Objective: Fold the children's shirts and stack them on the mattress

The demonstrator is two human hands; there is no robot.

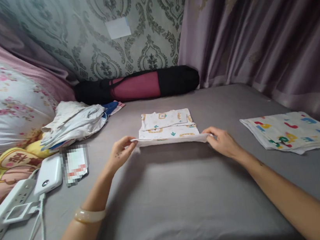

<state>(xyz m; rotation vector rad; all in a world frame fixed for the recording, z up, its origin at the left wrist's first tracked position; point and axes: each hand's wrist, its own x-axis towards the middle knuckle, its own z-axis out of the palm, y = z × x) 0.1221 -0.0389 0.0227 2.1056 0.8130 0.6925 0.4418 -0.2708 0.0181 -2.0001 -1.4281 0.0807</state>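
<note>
A white cloth with orange and green prints (pixel 173 133) lies partly folded on the grey sheet in the middle. Its near edge is lifted a little and stretched between both hands. My left hand (pixel 122 152) pinches the left corner of that edge, with thumb and fingers closed. At the opposite corner, my right hand (pixel 221 140) grips the edge the same way. The far part of the cloth lies folded over on itself. A light bangle sits on the left wrist.
Right: folded cloth with coloured shapes (pixel 294 130). Left: crumpled clothes (pixel 74 119), a white power bank (pixel 48 173), a power strip (pixel 9 206) with cables, and a blurred-out item (pixel 76 164). A black and red long bag (pixel 135 87) lies along the wall.
</note>
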